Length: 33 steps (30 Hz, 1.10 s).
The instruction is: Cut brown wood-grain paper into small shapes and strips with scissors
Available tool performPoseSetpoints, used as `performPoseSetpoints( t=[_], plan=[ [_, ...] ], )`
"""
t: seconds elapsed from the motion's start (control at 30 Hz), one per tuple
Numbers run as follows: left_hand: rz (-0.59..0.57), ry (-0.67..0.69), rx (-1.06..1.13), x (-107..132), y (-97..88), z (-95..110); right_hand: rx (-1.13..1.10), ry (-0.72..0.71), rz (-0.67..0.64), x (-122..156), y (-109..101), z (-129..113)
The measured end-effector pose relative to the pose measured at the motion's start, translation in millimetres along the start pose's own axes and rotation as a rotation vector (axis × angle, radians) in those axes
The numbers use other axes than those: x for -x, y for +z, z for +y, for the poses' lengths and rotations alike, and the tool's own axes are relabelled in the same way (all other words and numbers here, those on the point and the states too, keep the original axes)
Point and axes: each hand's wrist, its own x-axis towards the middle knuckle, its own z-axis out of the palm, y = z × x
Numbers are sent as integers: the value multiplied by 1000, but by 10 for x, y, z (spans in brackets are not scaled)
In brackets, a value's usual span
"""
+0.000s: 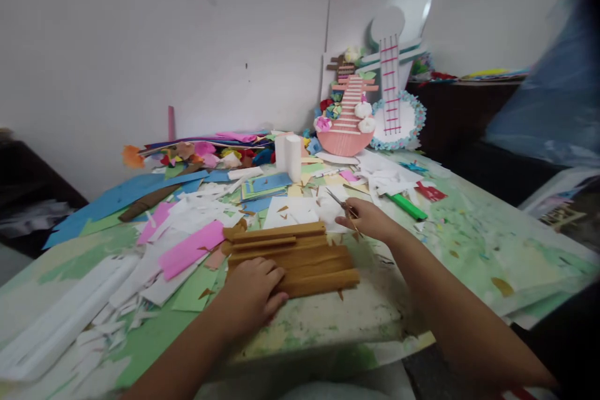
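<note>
A folded, pleated piece of brown paper [300, 256] lies on the table [469, 244] in front of me. My left hand [250, 294] rests flat on its near left corner, fingers spread and pressing down. My right hand [368, 219] is closed around a small pair of scissors [340, 201], whose blades point up and left just past the brown paper's far right end. Small brown offcuts lie around the paper.
Scraps of white, pink, blue and green paper [187, 250] cover the left half of the table. A white roll [294, 156] stands behind, a green cutter [407, 206] lies to the right, and paper craft models [349, 115] lean on the wall.
</note>
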Motion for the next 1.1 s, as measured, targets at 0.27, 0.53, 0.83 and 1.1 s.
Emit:
performPoseSetpoints(
  t=[0.27,0.53,0.83,1.1],
  plan=[
    [94,177,-237,-145,96,12,-524,300,374,424,86,493],
    [9,90,-172,-308,12,-96,-619,337,368,449,141,517],
    [-255,-194,311,-388,-201,-157,-686,337,402,454,109,541],
    [-131,16,-20,-391,-54,35,-605,316,343,449,165,569]
  ],
)
